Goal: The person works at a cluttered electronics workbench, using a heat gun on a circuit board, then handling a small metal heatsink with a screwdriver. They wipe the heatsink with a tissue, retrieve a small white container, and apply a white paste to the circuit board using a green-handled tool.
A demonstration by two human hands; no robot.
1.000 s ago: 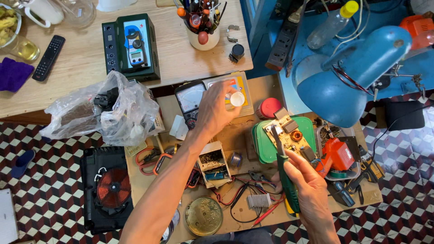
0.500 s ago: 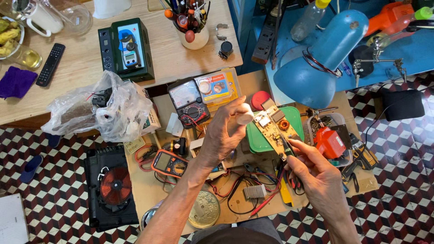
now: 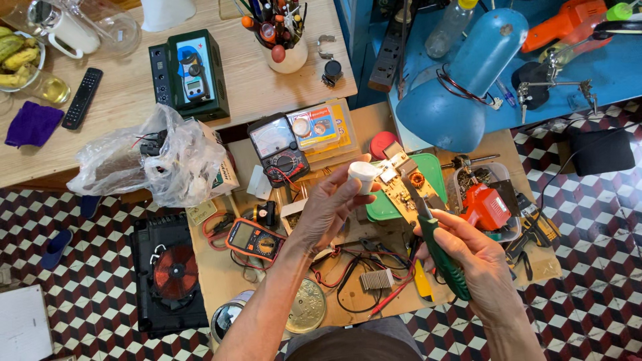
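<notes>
White small tub (image 3: 363, 176), contents perhaps hidden, in left hand (image 3: 332, 207).

I am working with both arms bare to the elbow: no sleeves, gloves, watch, rings or bands are showing on my left hand (image 3: 332, 204) or right hand (image 3: 476, 257). Veins are standing out along both forearms. Grey cloth is showing at the bottom edge below my arms.

A big blue metal lamp (image 3: 461, 80) leans over the bench (image 3: 221, 267). A crinkly clear plastic bag (image 3: 150, 157) sits near an orange-edged meter (image 3: 255, 238).
</notes>
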